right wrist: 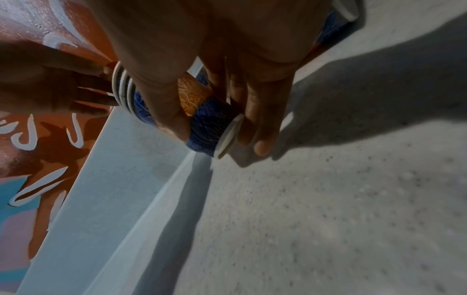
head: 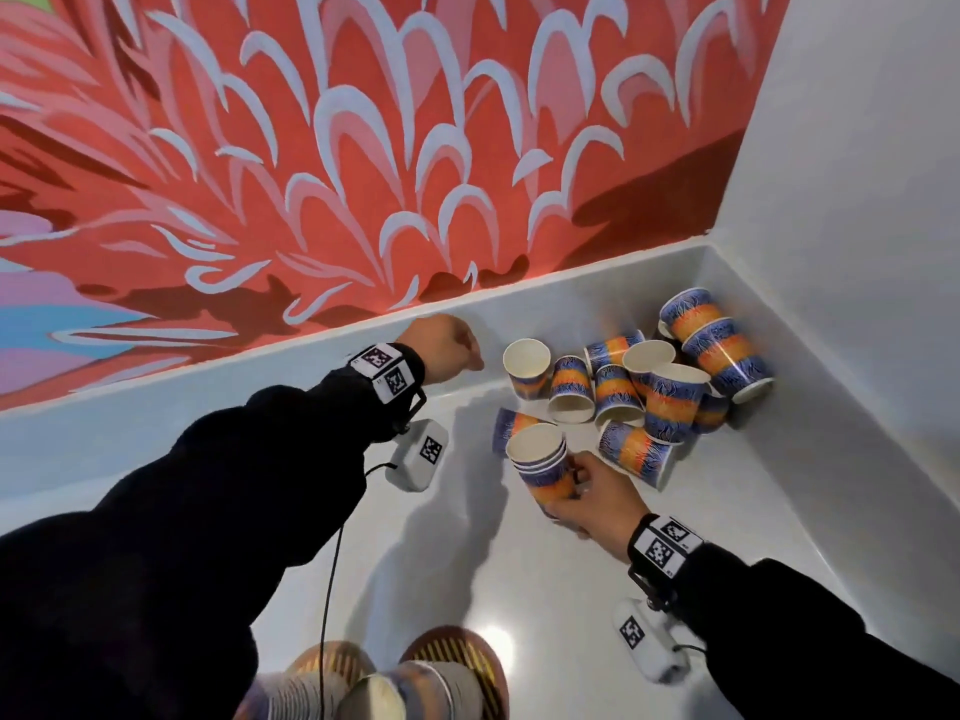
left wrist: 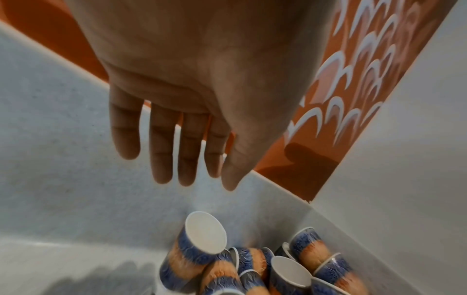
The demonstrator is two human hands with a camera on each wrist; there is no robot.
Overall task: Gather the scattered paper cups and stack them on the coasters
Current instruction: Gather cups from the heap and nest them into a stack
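Right now the next move turns on the gap betw. the left hand (head: 445,345) and the loose cups (head: 644,379) heaped in the corner of the table (head: 467,553), where the mural wall (head: 363,148) meets the white side wall. The nearest one, an upright cup (head: 527,367) w/ its mouth open, stands just beside that hand on the pile's near edge; the left wrist view puts the cup (left wrist: 199,247) below and ahead of the fingertips, apart from them, no contact. Most cups in the heap lie tipped or on their sides, long axes pointing every which way, so each prob. needs its own approach angle.

Left fingers (left wrist: 161,139): straight, close together, holding nothing.

The right hand (head: 592,498) is nearer the person and busy: it grips a nested stack of cups (head: 540,467), approx. three or four rims showing, tilted w/ the mouth up and toward the mural wall. Right wrist view shows the thumb across the stack (right wrist: 202,111) and the fingers (right wrist: 255,111) curled round its base, clamped firm.

Judgement: the left hand is the free one and closer to the upright cup, so it would fetch; the right would receive.

At the bottom edge of the head view, more stacked cups (head: 415,688) stand on striped coasters (head: 462,646), well apart from the heap.
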